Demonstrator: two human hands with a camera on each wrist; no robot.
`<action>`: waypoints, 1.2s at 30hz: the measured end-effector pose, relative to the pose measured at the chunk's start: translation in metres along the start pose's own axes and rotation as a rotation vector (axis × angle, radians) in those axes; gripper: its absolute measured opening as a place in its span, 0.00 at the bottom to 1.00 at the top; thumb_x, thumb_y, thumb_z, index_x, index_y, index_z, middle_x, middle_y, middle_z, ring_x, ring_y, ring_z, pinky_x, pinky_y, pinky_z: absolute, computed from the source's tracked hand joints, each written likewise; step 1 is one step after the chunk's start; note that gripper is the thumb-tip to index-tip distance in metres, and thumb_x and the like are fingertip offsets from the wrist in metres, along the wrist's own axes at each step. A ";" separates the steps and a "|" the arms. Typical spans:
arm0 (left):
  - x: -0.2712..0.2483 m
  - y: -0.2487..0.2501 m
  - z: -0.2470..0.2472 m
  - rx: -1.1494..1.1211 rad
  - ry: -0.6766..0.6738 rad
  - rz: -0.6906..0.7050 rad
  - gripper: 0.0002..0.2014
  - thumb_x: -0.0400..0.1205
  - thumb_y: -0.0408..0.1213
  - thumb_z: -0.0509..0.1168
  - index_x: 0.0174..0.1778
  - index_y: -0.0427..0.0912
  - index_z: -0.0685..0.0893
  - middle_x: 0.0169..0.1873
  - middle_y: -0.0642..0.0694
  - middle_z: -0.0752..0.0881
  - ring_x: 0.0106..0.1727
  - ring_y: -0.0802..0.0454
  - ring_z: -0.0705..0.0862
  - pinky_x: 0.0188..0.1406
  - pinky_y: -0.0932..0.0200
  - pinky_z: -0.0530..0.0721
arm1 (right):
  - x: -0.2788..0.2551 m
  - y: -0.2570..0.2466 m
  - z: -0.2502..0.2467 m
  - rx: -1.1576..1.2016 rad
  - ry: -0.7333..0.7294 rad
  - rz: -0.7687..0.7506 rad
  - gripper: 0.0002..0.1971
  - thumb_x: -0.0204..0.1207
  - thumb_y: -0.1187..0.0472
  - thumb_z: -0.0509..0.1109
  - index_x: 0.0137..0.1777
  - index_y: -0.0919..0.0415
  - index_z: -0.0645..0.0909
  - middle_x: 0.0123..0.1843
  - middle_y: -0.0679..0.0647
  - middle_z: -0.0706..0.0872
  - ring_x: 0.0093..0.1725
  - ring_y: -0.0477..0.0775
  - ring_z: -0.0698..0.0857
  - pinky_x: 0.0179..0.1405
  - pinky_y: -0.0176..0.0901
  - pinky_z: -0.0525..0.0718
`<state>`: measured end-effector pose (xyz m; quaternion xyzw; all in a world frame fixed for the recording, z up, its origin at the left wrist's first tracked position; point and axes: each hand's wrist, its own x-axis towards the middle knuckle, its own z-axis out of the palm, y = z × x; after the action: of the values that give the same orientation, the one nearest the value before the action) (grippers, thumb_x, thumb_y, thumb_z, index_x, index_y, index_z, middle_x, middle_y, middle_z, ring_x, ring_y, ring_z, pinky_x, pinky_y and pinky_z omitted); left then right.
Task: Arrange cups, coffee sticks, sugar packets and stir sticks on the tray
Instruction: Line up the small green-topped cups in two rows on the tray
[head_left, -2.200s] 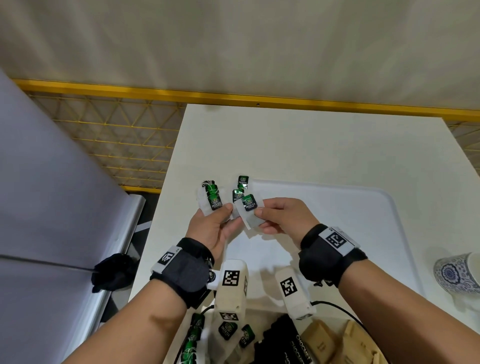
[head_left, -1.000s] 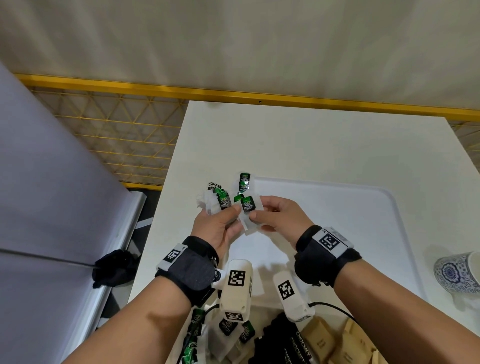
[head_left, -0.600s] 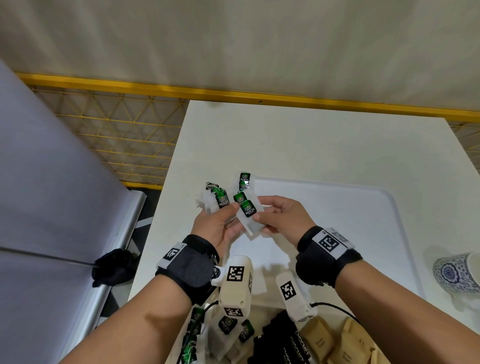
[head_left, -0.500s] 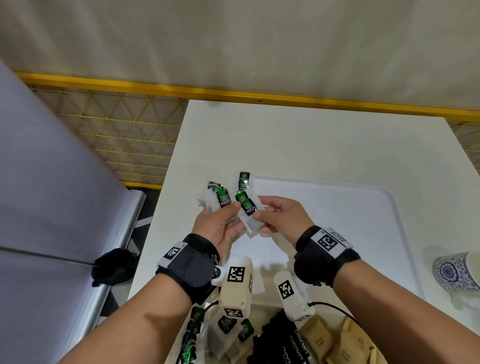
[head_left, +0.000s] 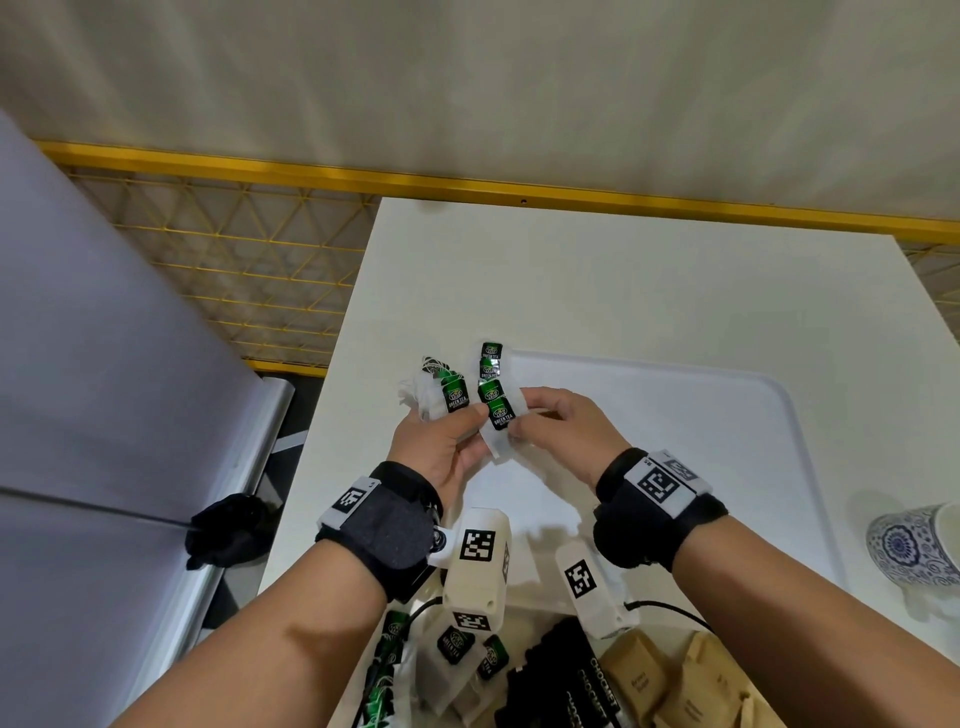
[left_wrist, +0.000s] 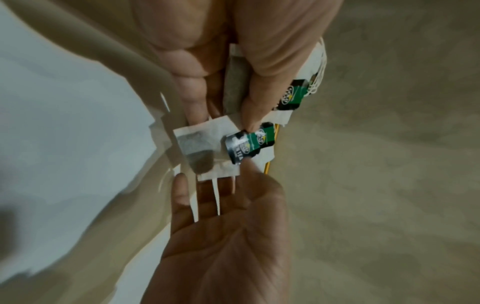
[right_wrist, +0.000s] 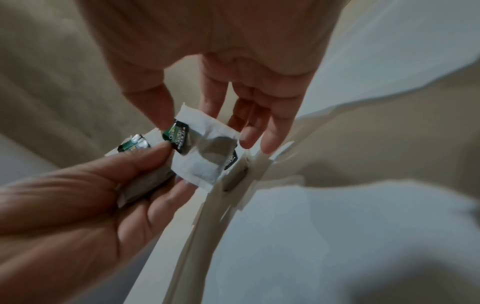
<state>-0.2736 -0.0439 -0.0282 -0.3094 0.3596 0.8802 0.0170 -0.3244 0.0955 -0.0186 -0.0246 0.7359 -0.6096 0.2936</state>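
Observation:
My left hand (head_left: 457, 421) grips a bunch of white tea bags (head_left: 452, 397) with green tags, thumb on top. My right hand (head_left: 524, 415) pinches a single tea bag (head_left: 493, 444) by its green tag, right beside the left thumb. Both hover over the far left corner of the white tray (head_left: 675, 441). In the left wrist view the left hand (left_wrist: 226, 115) holds the bunch while the right hand (left_wrist: 213, 179) holds the single tea bag (left_wrist: 202, 144). The right wrist view shows the right hand (right_wrist: 189, 115) pinching that tea bag (right_wrist: 205, 156). Another tea bag (head_left: 491, 358) lies on the tray corner.
A blue-patterned cup (head_left: 914, 551) stands on the table right of the tray. At the near edge lie more tea bags (head_left: 457, 644), black sachets (head_left: 571, 675) and brown packets (head_left: 675, 686). A grey surface and a yellow mesh fence border the table's left side.
Both hands stayed together over the tray corner. The right hand turned its tea bag slightly and brought it closer against the left thumb.

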 end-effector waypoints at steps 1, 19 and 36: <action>0.000 0.000 0.000 -0.003 0.001 0.001 0.18 0.78 0.16 0.62 0.65 0.27 0.79 0.51 0.29 0.88 0.45 0.39 0.90 0.34 0.52 0.89 | 0.000 0.000 0.000 -0.001 0.020 -0.022 0.08 0.74 0.68 0.73 0.45 0.54 0.88 0.36 0.49 0.90 0.34 0.42 0.86 0.35 0.27 0.81; 0.008 0.006 -0.013 -0.009 0.053 -0.020 0.13 0.78 0.18 0.64 0.59 0.29 0.78 0.41 0.34 0.84 0.40 0.45 0.88 0.53 0.42 0.84 | 0.069 0.004 -0.025 -0.279 0.270 0.125 0.16 0.74 0.56 0.74 0.31 0.61 0.73 0.28 0.58 0.76 0.29 0.54 0.73 0.34 0.39 0.72; 0.015 -0.002 -0.004 0.016 0.028 -0.079 0.15 0.77 0.18 0.66 0.60 0.28 0.80 0.40 0.36 0.88 0.45 0.44 0.88 0.51 0.49 0.88 | 0.083 0.004 -0.031 -0.387 0.342 0.110 0.14 0.71 0.54 0.78 0.52 0.55 0.79 0.50 0.50 0.82 0.44 0.55 0.84 0.46 0.43 0.84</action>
<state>-0.2832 -0.0478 -0.0404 -0.3354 0.3542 0.8716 0.0493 -0.4061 0.0916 -0.0532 0.0632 0.8779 -0.4362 0.1872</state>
